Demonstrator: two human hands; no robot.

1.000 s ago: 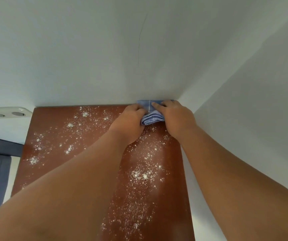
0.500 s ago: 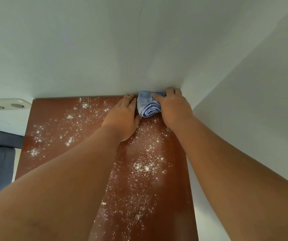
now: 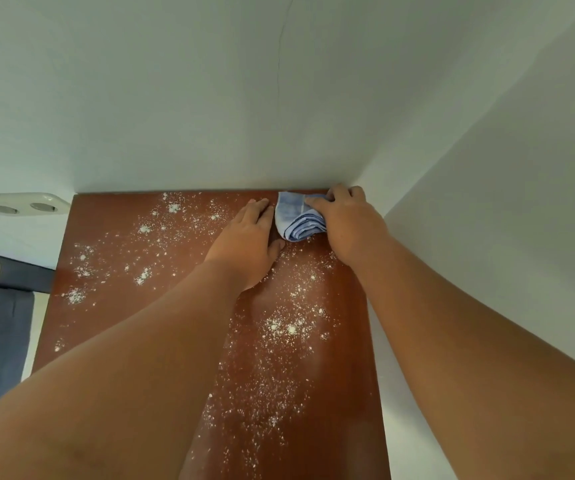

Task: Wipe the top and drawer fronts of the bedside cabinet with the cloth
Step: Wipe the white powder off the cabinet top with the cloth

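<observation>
Since half a second ago the left hand (image 3: 244,244) has stayed flat beside the cloth, having let go of it a second ago; the right hand (image 3: 345,223) has slid slightly further into the corner.

Wall (image 3: 210,98): white, meeting a side wall at the right; a socket plate (image 3: 19,204) sits at the left.

Cabinet top (image 3: 348,341): reddish-brown, with white powder (image 3: 289,329) scattered over most of it. No cleared strip is evident, so I judge wiping of the top has barely begun. Drawer fronts are out of view.

Left hand: open, palm down on the top, fingers extended, just beside the cloth, holding nothing.

Right hand: fingers pressed down on the cloth, pinning it against the top.

Cloth (image 3: 296,220): blue, folded in layers, at the back right corner against the wall.

Next move, in my judgement: draw the cloth forward or leftward under steady pressure, gathering powder, not spreading it.

Containers: none visible.
</observation>
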